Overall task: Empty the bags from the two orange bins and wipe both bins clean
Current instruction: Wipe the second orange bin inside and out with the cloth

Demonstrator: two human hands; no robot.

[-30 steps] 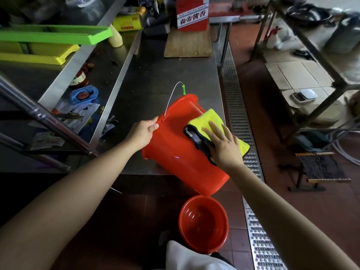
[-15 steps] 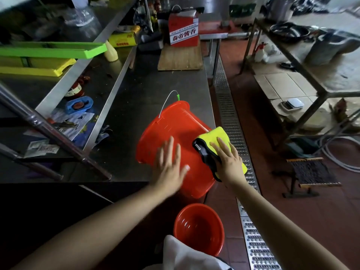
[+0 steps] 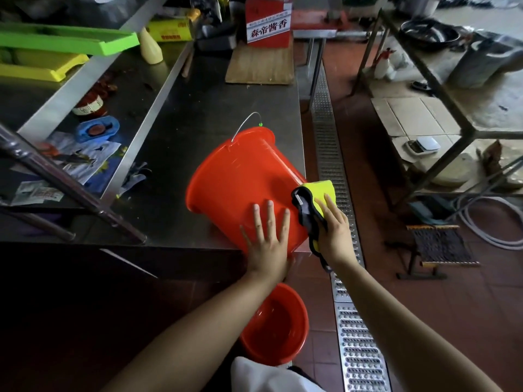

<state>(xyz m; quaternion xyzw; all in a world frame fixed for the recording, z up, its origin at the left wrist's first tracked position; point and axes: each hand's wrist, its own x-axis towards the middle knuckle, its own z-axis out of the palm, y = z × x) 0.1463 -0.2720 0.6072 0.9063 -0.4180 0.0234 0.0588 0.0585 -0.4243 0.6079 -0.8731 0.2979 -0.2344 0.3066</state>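
Head view gives us one orange bin [image 3: 240,179] lying on its side near the front corner of the steel bench [image 3: 203,108], mouth turned away from us and its wire handle [image 3: 244,123] raised at the far rim. We note the left hand [image 3: 267,244] laid flat on the bin's wall near its base, fingers straight and spread, its grip holding nothing. The right hand [image 3: 334,233] presses a yellow cloth [image 3: 318,199] with a dark edge against the bin's right side, fingers lying over it; whether the thumb clamps the cloth we cannot tell. A second orange bin [image 3: 276,325] stands upright on the floor below the bench edge, with no bag visible inside. No bags appear in either bin, so we judge the emptying done. Wiping of the first bin's outside is under way; its interior is hidden from us, and the floor bin's condition is unclear.
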